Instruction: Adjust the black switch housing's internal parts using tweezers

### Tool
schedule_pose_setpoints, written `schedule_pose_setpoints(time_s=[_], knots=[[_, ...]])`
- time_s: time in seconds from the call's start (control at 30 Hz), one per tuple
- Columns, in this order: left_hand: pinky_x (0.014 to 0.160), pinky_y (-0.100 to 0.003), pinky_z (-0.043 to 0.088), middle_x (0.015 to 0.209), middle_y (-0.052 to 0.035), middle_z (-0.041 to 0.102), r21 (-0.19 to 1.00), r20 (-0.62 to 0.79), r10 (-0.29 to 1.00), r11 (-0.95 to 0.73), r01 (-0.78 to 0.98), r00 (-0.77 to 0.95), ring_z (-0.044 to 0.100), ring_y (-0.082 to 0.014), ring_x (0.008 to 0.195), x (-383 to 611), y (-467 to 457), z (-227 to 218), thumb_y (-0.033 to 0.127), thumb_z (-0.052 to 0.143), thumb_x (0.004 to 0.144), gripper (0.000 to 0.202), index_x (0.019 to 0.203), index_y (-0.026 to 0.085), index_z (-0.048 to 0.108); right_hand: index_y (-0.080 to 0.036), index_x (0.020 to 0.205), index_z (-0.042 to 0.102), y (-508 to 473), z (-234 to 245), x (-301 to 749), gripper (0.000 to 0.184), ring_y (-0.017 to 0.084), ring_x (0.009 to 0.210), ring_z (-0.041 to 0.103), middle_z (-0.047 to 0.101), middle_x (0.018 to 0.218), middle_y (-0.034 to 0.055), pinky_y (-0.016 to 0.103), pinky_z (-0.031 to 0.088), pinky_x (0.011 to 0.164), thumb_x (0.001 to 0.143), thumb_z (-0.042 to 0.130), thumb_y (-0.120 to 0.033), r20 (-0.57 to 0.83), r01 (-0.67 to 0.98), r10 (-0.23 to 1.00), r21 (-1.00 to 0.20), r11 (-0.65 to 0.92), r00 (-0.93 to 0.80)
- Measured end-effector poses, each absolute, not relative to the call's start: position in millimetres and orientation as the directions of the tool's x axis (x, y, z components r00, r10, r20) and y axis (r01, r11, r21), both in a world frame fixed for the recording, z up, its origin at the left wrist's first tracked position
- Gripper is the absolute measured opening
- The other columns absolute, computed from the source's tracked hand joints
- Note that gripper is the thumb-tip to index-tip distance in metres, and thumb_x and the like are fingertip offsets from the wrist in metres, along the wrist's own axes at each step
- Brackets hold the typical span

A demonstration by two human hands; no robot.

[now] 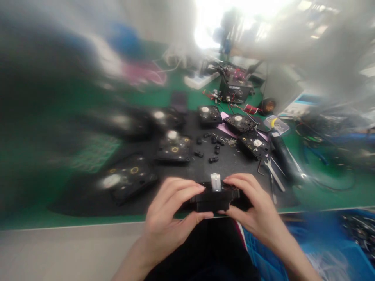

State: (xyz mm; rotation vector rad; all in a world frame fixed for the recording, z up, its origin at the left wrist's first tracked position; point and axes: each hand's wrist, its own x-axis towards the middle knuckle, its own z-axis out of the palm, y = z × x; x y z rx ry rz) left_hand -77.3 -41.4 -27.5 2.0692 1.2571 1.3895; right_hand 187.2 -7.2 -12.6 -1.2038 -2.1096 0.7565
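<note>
Between both hands, at the table's front edge, is a black plastic housing [215, 201] with a white cylindrical part [216, 182] standing up from its top. My left hand [172, 207] grips its left side, fingers on top and thumb at the lower front. On the right side my right hand [254, 203] holds it the same way. Beyond it, a similar black unit [172, 150] with a white part and a yellow ring lies on the black mat [202, 168]. Small black pieces [213, 159] and a scatter of thin metal screws or pins [231, 142] lie there too.
More black units [239, 123] lie around the mat. Right of them are an open-end wrench [274, 175], a hex key [260, 167] and a small tray [277, 125]. A black control box [236, 91] stands behind. Blue crates [336, 253] sit below the table at right.
</note>
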Motion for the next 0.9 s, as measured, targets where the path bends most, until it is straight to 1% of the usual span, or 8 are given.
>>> schedule_pose_setpoints(time_s=[0.13, 0.27, 0.4, 0.53, 0.63, 0.67, 0.77, 0.9], knots=[[0.092, -0.037, 0.054, 0.116, -0.0071, 0.068, 0.726, 0.523, 0.851, -0.477, 0.495, 0.053, 0.065, -0.0244, 0.109, -82, -44, -30, 0.028, 0.091, 0.089, 0.043, 0.126, 0.022, 0.070, -0.036, 0.133, 0.068, 21, 6, 202, 0.039, 0.019, 0.123, 0.070, 0.071, 0.132, 0.0009, 0.033, 0.058, 0.106, 0.096, 0.080, -0.038, 0.033, 0.465, 0.886, -0.842, 0.274, -0.462], [0.092, -0.038, 0.054, 0.117, -0.0067, 0.066, 0.777, 0.473, 0.881, -0.404, 0.483, -0.023, 0.065, -0.0242, 0.108, -85, -44, -33, 0.027, 0.087, 0.093, 0.036, 0.124, 0.023, 0.070, -0.029, 0.127, 0.072, 49, 2, 180, 0.023, 0.018, 0.099, 0.073, 0.072, 0.121, 0.0051, 0.032, 0.061, 0.087, 0.106, 0.065, -0.034, 0.188, 0.631, 0.914, -0.673, 0.386, -0.359], [0.096, -0.039, 0.055, 0.120, -0.0074, 0.066, 0.756, 0.489, 0.871, -0.406, 0.513, -0.032, 0.066, -0.0255, 0.111, -83, -45, -34, 0.026, 0.085, 0.094, 0.036, 0.126, 0.023, 0.069, -0.026, 0.128, 0.073, 65, -17, 146, 0.026, 0.026, 0.110, 0.068, 0.067, 0.127, 0.0106, 0.043, 0.057, 0.096, 0.104, 0.065, -0.032, 0.235, 0.687, 0.888, -0.566, 0.456, -0.396], [0.100, -0.041, 0.055, 0.126, -0.0097, 0.065, 0.721, 0.522, 0.853, -0.428, 0.545, -0.021, 0.065, -0.0275, 0.117, -79, -48, -30, 0.025, 0.082, 0.095, 0.038, 0.130, 0.022, 0.067, -0.023, 0.116, 0.075, 54, -19, 147, 0.021, 0.026, 0.109, 0.068, 0.071, 0.120, 0.0097, 0.041, 0.057, 0.096, 0.105, 0.062, -0.035, 0.266, 0.692, 0.896, -0.569, 0.444, -0.356], [0.103, -0.043, 0.054, 0.130, -0.0115, 0.063, 0.702, 0.534, 0.845, -0.441, 0.560, -0.004, 0.063, -0.0288, 0.120, -76, -51, -28, 0.024, 0.080, 0.095, 0.044, 0.136, 0.022, 0.064, -0.023, 0.115, 0.073, 21, -10, 170, 0.024, 0.019, 0.089, 0.072, 0.075, 0.110, 0.0077, 0.031, 0.060, 0.077, 0.106, 0.061, -0.042, 0.279, 0.672, 0.929, -0.642, 0.370, -0.244], [0.103, -0.044, 0.055, 0.131, -0.0121, 0.062, 0.694, 0.535, 0.845, -0.443, 0.567, 0.006, 0.063, -0.0292, 0.121, -76, -52, -28, 0.024, 0.079, 0.095, 0.046, 0.138, 0.022, 0.062, -0.022, 0.113, 0.073, 6, -8, 179, 0.026, 0.018, 0.084, 0.074, 0.076, 0.104, 0.0068, 0.027, 0.060, 0.069, 0.105, 0.063, -0.045, 0.256, 0.654, 0.949, -0.689, 0.314, -0.185], [0.104, -0.045, 0.056, 0.133, -0.0135, 0.061, 0.678, 0.528, 0.849, -0.443, 0.586, 0.031, 0.061, -0.0300, 0.124, -74, -55, -27, 0.022, 0.073, 0.097, 0.047, 0.141, 0.021, 0.060, -0.022, 0.110, 0.075, -41, -9, 204, 0.035, 0.020, 0.080, 0.078, 0.080, 0.095, 0.0060, 0.022, 0.062, 0.067, 0.093, 0.077, -0.053, -0.112, 0.382, 0.993, -0.920, -0.089, -0.038], [0.112, -0.051, 0.053, 0.141, -0.0186, 0.057, 0.598, 0.595, 0.803, -0.414, 0.687, -0.034, 0.056, -0.0336, 0.134, -64, -72, -22, 0.023, 0.077, 0.094, 0.062, 0.150, 0.015, 0.052, -0.021, 0.102, 0.078, -93, -21, 212, 0.044, 0.019, 0.065, 0.073, 0.077, 0.080, 0.0067, 0.022, 0.058, 0.055, 0.082, 0.084, -0.060, -0.348, 0.147, 0.936, -0.925, -0.352, 0.050]])
